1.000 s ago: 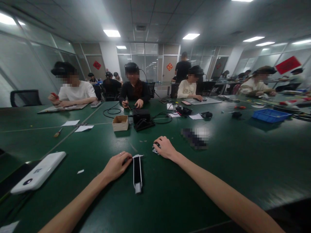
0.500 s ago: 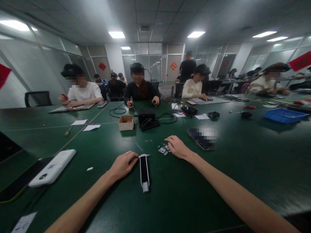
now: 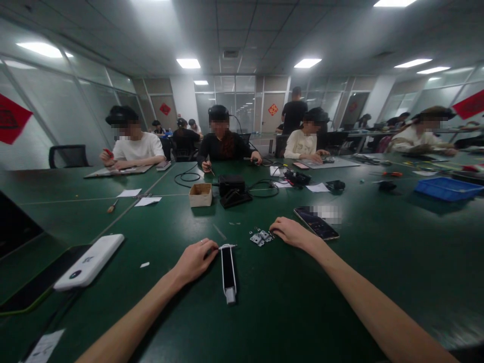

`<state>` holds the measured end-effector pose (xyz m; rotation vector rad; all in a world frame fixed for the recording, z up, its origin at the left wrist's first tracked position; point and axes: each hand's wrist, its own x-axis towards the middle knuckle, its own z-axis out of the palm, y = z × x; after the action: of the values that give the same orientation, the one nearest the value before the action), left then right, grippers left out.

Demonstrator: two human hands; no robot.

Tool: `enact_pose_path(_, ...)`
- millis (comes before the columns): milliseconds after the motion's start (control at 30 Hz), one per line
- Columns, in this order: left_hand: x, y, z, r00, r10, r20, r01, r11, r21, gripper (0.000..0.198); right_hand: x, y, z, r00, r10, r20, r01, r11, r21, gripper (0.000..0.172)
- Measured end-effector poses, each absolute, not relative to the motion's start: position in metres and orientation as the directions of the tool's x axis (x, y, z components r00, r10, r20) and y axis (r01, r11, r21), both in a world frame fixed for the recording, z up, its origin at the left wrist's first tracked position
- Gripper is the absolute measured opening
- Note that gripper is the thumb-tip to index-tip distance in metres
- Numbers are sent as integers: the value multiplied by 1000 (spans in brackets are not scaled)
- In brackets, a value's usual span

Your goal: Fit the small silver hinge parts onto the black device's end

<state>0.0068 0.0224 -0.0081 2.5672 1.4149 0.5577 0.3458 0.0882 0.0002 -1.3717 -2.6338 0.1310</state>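
Note:
My left hand [image 3: 197, 259], with a ring on one finger, rests on the green table [image 3: 287, 307]. Its fingers are curled together at the far left corner of a narrow dark device with a white frame [image 3: 228, 272], where a thin pale rod crosses the end. A light block sits at the device's near end. Beyond it to the right lies a small heap of flat metal plates with holes [image 3: 260, 238], with several tiny nut-like pieces around them. My right hand [image 3: 289, 232] is at the heap's right side, fingers bent down and closed; what its fingertips hold is hidden.
A phone [image 3: 317, 223] lies right of my right hand. Further off are a small open box [image 3: 200, 195], a black device with cables [image 3: 232, 189] and a blue tray [image 3: 448, 189]. A white power bank-like block [image 3: 91, 262] lies left. Several people sit across the table.
My right hand has drawn slightly right, off the metal plates, and its outstretched finger has bent down. More of the plates shows. My left hand stays at the device. The view has shifted slightly.

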Motion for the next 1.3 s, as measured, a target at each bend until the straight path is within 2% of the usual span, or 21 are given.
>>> enact_pose_path(300, 5, 21, -10, 464, 852, 243, 779, -523, 345, 18, 338, 81, 8, -564, 818, 110, 802, 574, -165, 30)
enact_pose_path(567, 7, 18, -8, 455, 856, 246, 780, -516, 354, 19, 333, 81, 7, -586, 807, 70, 785, 587, -198, 25)
enact_pose_path(767, 6, 15, -6, 452, 857, 248, 777, -514, 364, 18, 332, 84, -4, -528, 840, 123, 798, 541, -267, 19)
enact_pose_path(1033, 13, 26, -2, 425, 892, 153, 835, -452, 314, 12, 331, 84, -8, -454, 889, 63, 812, 442, -381, 17)
enact_pose_path(1167, 14, 32, 2, 410, 908, 86, 855, -415, 311, 11, 330, 86, -10, -463, 882, 84, 815, 461, -351, 18)
enact_pose_path(1300, 13, 34, -2, 400, 912, 95, 852, -408, 328, 11, 331, 87, -12, -508, 853, 118, 790, 516, -331, 18)
